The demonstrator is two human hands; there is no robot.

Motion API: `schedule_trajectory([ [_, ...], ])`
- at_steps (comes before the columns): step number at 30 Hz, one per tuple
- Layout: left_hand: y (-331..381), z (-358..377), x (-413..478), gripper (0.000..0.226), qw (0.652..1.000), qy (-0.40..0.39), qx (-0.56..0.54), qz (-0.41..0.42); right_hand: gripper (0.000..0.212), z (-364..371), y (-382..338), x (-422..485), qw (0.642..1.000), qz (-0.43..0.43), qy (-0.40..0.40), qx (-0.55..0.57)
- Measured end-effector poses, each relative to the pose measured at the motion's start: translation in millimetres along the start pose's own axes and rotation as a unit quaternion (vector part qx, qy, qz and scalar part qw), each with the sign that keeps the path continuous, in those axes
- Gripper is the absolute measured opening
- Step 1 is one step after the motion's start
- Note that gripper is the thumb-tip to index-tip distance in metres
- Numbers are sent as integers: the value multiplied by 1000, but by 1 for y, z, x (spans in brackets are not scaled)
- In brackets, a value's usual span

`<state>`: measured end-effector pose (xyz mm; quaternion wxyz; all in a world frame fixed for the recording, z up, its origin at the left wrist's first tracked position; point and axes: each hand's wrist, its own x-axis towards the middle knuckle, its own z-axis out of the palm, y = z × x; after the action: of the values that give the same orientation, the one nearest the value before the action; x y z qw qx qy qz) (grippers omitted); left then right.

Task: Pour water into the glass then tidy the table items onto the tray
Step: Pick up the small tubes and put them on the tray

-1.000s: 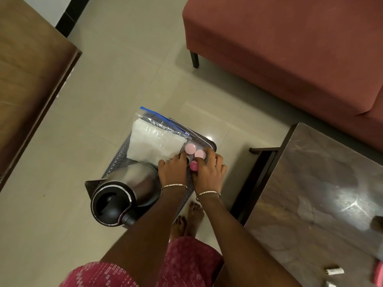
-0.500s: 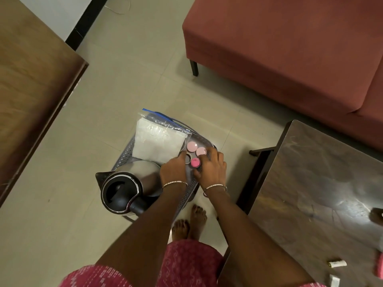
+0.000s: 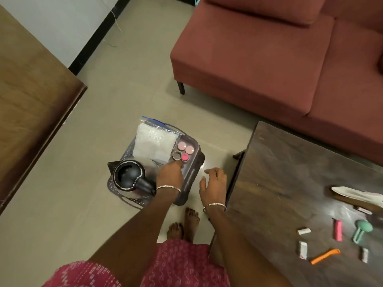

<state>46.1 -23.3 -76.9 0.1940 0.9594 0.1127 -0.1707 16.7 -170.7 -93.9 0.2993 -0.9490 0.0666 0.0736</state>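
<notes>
A grey perforated tray (image 3: 191,175) sits on the floor. It holds a steel kettle (image 3: 129,176) with its lid open, a clear bag of white pads (image 3: 152,141), three pink round lids (image 3: 185,151) and a small tan ring (image 3: 177,155). My left hand (image 3: 169,175) is over the tray, knuckles up, with its fingertips at the ring's near edge; the fingers themselves are hidden under the hand. My right hand (image 3: 213,186) hovers beside the tray's right edge with fingers spread, holding nothing.
A dark table (image 3: 290,193) on the right carries small white tubes (image 3: 303,230), a pink clip (image 3: 338,230), a green tool (image 3: 361,230), an orange razor (image 3: 324,256) and a white cloth (image 3: 360,194). A red sofa (image 3: 269,59) stands behind, with a wooden surface (image 3: 31,100) at left. My bare feet (image 3: 184,224) are near the tray.
My right hand has lifted off the pink lids and drawn back to the right of the tray. The left hand stays at the ring. The view has pulled back and up.
</notes>
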Motion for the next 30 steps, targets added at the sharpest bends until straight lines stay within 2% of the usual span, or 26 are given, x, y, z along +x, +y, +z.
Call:
schedule_trajectory([
  [6, 23, -14, -63, 24, 998, -20, 8, 59, 17, -54, 12, -80, 995, 98, 21, 10],
  [9, 38, -12, -98, 23, 995, -24, 17, 93, 21, -85, 23, -115, 992, 119, 20, -29],
  [12, 56, -5, -127, 24, 992, -38, 42, 117, 8, -116, 31, -144, 987, 117, 95, -49],
  [13, 64, -2, -137, 24, 989, -44, 49, 131, 11, -126, 35, -155, 985, 122, 110, -51],
  [14, 73, 1, -147, 25, 986, -48, 56, 152, 15, -135, 44, -165, 985, 125, 108, -45],
  [16, 91, 8, -163, 25, 978, -53, 72, 189, 7, -147, 64, -179, 983, 149, 100, -34],
  [18, 113, 17, -178, 23, 968, -54, 85, 228, 9, -158, 88, -193, 973, 210, 99, -15],
  [22, 154, 36, -208, 21, 955, -47, 91, 279, 13, -187, 127, -217, 960, 237, 149, 10],
  [26, 194, 64, -241, 22, 952, -35, 54, 299, 17, -212, 177, -247, 945, 272, 178, 29],
  [30, 237, 101, -289, 19, 954, -14, 29, 299, 14, -240, 245, -289, 947, 272, 167, 41],
])
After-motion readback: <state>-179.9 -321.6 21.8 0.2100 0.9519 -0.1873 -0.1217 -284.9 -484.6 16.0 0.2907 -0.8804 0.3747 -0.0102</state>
